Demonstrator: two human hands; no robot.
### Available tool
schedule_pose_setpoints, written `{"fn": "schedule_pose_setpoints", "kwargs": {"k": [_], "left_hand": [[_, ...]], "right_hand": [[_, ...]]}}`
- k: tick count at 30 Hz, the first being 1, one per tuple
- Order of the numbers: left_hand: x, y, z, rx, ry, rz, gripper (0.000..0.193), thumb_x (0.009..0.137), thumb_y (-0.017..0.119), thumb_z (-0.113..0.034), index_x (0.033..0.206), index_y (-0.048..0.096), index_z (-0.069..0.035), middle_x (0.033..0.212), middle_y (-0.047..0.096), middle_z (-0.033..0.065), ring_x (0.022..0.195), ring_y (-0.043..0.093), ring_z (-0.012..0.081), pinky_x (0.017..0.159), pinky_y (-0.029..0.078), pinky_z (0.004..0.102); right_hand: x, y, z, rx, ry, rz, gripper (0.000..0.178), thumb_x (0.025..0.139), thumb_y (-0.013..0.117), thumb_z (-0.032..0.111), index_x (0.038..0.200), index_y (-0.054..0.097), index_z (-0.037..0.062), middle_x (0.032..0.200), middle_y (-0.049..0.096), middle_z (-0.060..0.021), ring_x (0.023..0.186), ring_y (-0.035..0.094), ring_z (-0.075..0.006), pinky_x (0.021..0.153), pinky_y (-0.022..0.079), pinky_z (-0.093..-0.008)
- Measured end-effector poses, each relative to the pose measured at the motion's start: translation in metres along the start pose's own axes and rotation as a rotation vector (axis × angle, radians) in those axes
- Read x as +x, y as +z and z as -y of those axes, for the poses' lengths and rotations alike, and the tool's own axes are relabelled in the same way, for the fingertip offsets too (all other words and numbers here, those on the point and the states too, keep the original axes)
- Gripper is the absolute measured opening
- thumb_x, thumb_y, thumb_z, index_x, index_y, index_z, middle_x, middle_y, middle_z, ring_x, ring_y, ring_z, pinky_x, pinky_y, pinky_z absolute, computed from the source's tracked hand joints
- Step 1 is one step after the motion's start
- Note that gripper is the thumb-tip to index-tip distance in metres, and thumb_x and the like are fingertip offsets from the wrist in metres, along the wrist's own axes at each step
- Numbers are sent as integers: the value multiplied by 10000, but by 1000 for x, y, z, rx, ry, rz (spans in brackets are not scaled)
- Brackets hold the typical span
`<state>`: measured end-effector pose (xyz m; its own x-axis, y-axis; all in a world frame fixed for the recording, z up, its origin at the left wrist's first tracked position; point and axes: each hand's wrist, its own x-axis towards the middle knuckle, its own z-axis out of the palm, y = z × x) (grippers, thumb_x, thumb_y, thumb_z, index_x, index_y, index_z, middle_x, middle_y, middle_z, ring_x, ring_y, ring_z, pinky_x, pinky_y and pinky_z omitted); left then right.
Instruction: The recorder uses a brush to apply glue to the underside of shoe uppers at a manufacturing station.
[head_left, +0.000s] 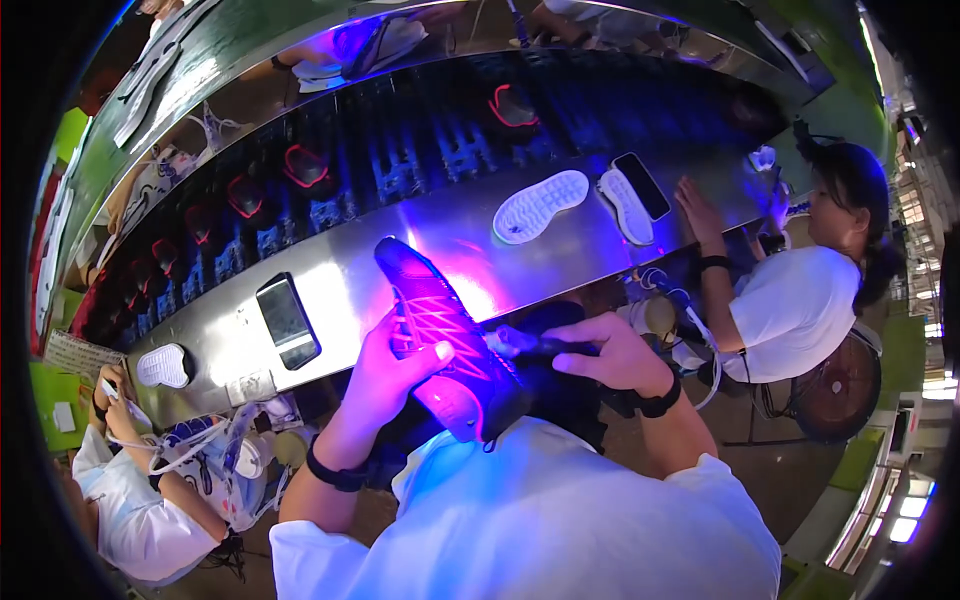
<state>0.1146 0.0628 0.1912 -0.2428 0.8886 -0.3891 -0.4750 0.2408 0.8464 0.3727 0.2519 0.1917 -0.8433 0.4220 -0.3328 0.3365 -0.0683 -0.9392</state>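
Sneaker upper [462, 345]: dk, lace-up, w/ pinkish-red zigzag laces, bathed in pink/violet light; held tilted in L hand [388, 368], toe pointing up-L over tabletop [230, 330], heel down-R, pink-red collar area facing up. Brush [512, 343]: dk handle, bluish head, approx. horiz. in R hand [618, 352]; head pointing L, right by upper's R side, contact unclear.
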Motion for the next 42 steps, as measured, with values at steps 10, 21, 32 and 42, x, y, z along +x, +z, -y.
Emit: {"fn": "schedule_pose_setpoints", "kwargs": {"k": [10,21,32,42], "left_hand": [[10,8,4,-17,43,-124,536,900,760,-180,1335,531,33,1166,689,110,1053,688,202,968,542,353],[-1,4,16,-420,-276,-102,465,1019,588,-392,1303,573,-24,1119,718,114,972,739,226,815,628,362],[-29,-4,68,-18,323,-20,490,1031,548,-416,1403,514,-99,1180,663,165,919,733,300,698,664,366],[-28,-27,48,-1542,-838,270,750,964,531,-586,1330,517,69,1048,622,371,756,722,351,622,670,341]], "right_hand": [[-31,-27,4,-197,86,35,359,889,802,160,1206,731,7,986,782,-92,880,687,-116,818,529,-288],[-14,-25,36,-405,-159,-55,349,816,827,117,1149,757,39,881,741,-136,765,700,-234,720,523,-310],[29,-10,82,-511,-337,22,356,828,813,131,1172,750,63,870,728,-118,758,683,-259,709,518,-321],[55,12,75,-501,-421,59,353,776,827,25,1124,766,33,841,718,-79,707,665,-177,641,486,-296]]}}
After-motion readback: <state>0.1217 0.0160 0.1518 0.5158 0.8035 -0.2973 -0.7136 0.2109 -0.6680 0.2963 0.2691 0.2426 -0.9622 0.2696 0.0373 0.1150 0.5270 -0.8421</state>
